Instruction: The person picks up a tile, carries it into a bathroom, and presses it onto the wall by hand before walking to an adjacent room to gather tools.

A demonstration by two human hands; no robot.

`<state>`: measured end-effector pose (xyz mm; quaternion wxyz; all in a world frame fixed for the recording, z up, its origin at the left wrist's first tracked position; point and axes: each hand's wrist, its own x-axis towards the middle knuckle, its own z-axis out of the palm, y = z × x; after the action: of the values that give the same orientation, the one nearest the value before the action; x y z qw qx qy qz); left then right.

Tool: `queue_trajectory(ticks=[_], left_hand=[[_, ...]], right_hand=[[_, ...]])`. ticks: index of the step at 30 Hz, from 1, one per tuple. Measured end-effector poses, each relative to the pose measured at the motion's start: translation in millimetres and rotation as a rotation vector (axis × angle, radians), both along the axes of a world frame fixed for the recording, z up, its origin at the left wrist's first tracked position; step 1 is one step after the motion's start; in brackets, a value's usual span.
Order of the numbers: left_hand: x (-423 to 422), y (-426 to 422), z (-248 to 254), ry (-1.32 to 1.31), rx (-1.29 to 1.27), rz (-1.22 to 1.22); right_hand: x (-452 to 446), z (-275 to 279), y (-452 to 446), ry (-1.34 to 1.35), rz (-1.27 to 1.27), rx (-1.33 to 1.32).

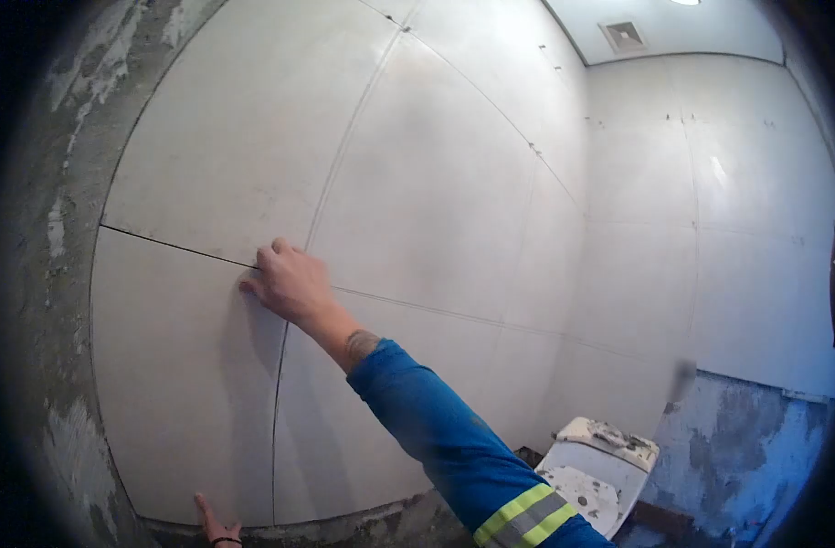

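Observation:
My right hand (pixel 290 279) is against the wall where the joints of several large pale tiles meet. Its fingers are curled in a pinch at the dark horizontal gap, and whatever they may hold is hidden. Below that gap is the lower left tile (pixel 175 365), its edges outlined by dark joints. At the bottom of the view, my left hand (pixel 218 527) shows only in part, fingers spread near this tile's lower edge. I see no object in it. Above the gap is the upper left tile (pixel 244 119).
Rough grey bare wall (pixel 61 274) borders the tiles on the left. A dirty, splattered toilet (pixel 596 470) stands at lower right. Beyond it, the tiled back wall (pixel 637 173) ends above a patchy, unfinished strip (pixel 737 438). A square vent (pixel 624 36) sits in the ceiling.

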<state>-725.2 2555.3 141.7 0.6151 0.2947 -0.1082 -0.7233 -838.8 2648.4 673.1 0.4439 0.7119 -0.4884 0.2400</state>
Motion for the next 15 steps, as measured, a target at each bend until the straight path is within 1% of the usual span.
queue_trajectory(ticks=[2,3,5,7,12,14,15], left_hand=[[1,17,24,-0.084,-0.002,0.022],[2,17,23,-0.108,-0.007,-0.003],[2,12,20,0.010,0.015,-0.037],[1,1,9,-0.015,0.005,-0.050],[2,0,1,-0.017,-0.054,-0.023],[1,-1,0,-0.135,-0.164,0.012],[5,-26,-38,-0.198,-0.274,-0.022]], right_hand=[[-2,-1,0,0.003,0.006,-0.018],[-4,-1,-2,0.026,0.027,-0.032],[-6,-3,-5,0.006,0.020,-0.049],[-7,-4,-7,0.000,0.034,-0.064],[-5,-3,-4,0.001,0.050,-0.047],[-4,0,-2,0.006,0.062,-0.040],[-4,1,0,-0.002,0.066,-0.026]])
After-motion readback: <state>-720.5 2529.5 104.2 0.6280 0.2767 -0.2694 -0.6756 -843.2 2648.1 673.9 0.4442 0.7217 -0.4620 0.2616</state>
